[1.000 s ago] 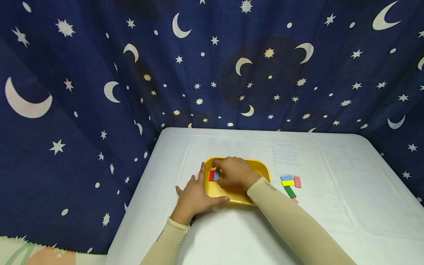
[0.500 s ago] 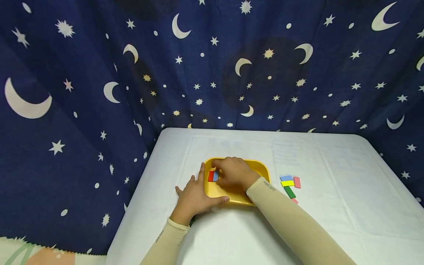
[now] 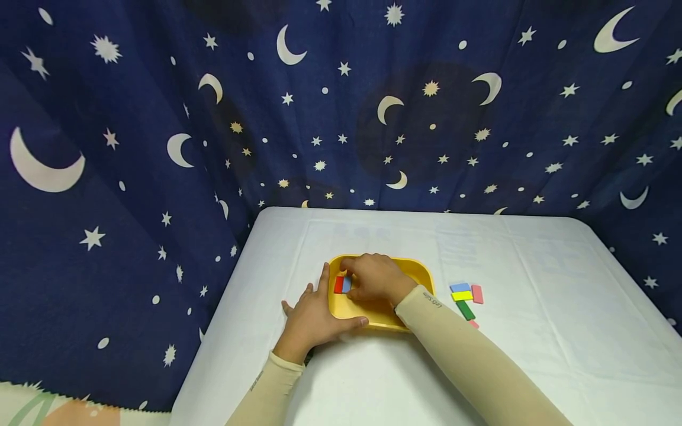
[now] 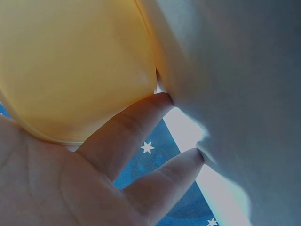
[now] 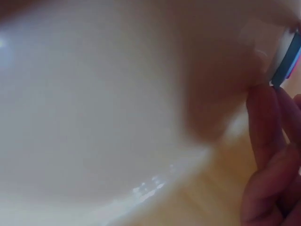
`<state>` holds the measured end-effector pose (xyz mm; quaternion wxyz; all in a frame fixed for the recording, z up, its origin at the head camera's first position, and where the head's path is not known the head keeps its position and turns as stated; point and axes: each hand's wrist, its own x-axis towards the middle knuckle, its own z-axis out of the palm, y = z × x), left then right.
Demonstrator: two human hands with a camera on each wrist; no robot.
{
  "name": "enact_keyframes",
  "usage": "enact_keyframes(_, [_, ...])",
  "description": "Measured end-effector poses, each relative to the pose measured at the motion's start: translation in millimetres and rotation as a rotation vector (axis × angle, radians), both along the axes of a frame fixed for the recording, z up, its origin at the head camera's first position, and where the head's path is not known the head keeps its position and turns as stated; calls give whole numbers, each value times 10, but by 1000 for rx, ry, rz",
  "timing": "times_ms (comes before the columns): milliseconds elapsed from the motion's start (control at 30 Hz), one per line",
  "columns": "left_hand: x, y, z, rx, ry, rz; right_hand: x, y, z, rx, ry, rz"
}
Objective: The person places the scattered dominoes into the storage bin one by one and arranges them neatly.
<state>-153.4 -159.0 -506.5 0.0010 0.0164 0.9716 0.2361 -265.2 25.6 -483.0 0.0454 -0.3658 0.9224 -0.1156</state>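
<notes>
A shallow yellow tray (image 3: 367,310) stands on the white table. At its left end a small red block (image 3: 338,285) and a blue block (image 3: 347,284) stand side by side. My right hand (image 3: 380,278) reaches into the tray and pinches the blue block by its ends; the right wrist view shows the blue block (image 5: 284,61) between the fingertips, with a red edge behind it. My left hand (image 3: 311,319) lies spread against the tray's left front corner, thumb along the front rim. In the left wrist view its fingers stretch past the tray wall (image 4: 80,70).
Right of the tray, loose flat blocks lie on the table (image 3: 533,355): a blue block (image 3: 460,287), a yellow block (image 3: 462,296), a green block (image 3: 466,310), a pink block (image 3: 477,294) and another pink one, partly behind the right sleeve. A star-patterned curtain (image 3: 319,118) hangs behind.
Both hands, the tray and the blocks stay in place. The head view has shifted very slightly.
</notes>
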Motion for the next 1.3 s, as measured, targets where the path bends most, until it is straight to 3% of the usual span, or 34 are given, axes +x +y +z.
enact_keyframes(300, [10,2,16,-14,-26,7,12,46,86,0,63,8])
enact_keyframes(567, [16,1,28,-8,-35,13,42,142,173,-13,11,-10])
enact_keyframes(733, [17,7,34,3,-42,12,123,218,235,-63,22,17])
enact_keyframes(900, [26,2,39,1,-34,14,247,334,350,-124,103,56])
enact_keyframes(1033, [29,4,19,-10,-41,9,341,449,441,-127,191,24])
enact_keyframes(1300, [8,8,-4,-5,-44,18,438,612,627,-167,276,14])
